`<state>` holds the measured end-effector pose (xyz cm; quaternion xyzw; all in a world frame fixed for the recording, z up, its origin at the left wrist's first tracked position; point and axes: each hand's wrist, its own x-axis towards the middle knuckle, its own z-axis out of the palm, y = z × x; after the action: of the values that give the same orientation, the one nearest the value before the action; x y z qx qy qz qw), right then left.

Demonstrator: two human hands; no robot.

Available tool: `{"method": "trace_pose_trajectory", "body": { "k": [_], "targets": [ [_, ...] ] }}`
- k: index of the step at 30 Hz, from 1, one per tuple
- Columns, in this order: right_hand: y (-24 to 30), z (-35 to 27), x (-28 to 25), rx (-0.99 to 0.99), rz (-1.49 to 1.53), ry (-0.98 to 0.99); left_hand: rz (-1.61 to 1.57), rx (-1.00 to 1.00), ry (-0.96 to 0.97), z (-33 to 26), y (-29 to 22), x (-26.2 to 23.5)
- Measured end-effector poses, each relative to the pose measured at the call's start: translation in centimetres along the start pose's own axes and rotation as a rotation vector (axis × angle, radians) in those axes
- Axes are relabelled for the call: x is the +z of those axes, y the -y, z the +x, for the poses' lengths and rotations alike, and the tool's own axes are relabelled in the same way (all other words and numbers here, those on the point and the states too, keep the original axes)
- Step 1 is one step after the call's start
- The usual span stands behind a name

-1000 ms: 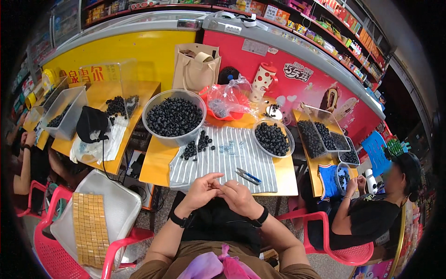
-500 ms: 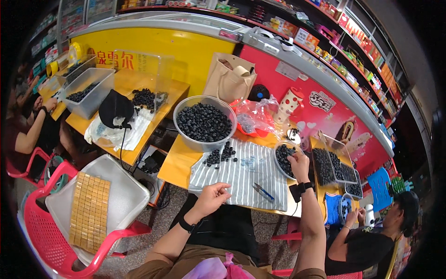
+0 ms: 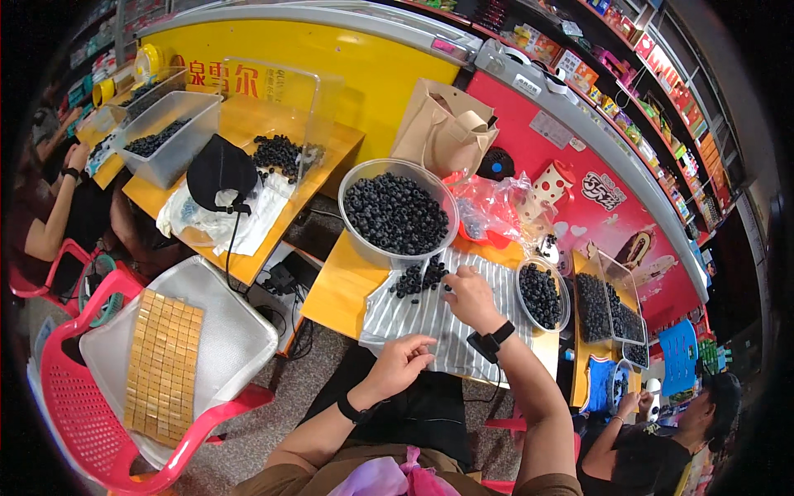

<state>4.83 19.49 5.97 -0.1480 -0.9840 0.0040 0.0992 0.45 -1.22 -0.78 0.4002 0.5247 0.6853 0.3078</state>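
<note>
My right hand [image 3: 475, 299] reaches over the striped cloth [image 3: 393, 318], its fingertips pinched on a small black piece at the right edge of a loose heap of small black pieces [image 3: 418, 279]. My left hand [image 3: 403, 364] hangs at the cloth's front edge, palm inward, fingers loosely bent and apart, holding nothing visible. Behind the heap stands a big clear round tub [image 3: 453, 217] full of the same black pieces. A smaller clear bowl [image 3: 566, 314], also well filled, sits right of my right hand. My right wrist and forearm hide the middle of the cloth.
A red plastic bag [image 3: 504, 207] and a beige tote bag [image 3: 442, 132] stand behind the tub. On the left table [image 3: 136, 202] are a black cap [image 3: 219, 174] and clear bins. A pink chair [image 3: 74, 364] stands at left. Other people sit at left and right.
My right hand has left the smaller bowl and moved left to the heap. The blue-handled snips on the cloth are now hidden. My left hand has barely shifted; the view has turned slightly.
</note>
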Motion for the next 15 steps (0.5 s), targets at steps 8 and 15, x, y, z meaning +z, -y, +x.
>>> {"method": "trace_pose_trajectory", "body": {
  "k": [8, 15],
  "targets": [
    [3.4, -5.2, -1.7, 0.124, 0.81, -0.076, -0.517, -0.341, -0.062, 1.1, -0.5, -0.5],
    [5.7, -9.8, -0.7, 0.17, 0.924, -0.39, -0.71, -0.237, -0.003, 2.2, -1.2, 2.0]
  ]
}}
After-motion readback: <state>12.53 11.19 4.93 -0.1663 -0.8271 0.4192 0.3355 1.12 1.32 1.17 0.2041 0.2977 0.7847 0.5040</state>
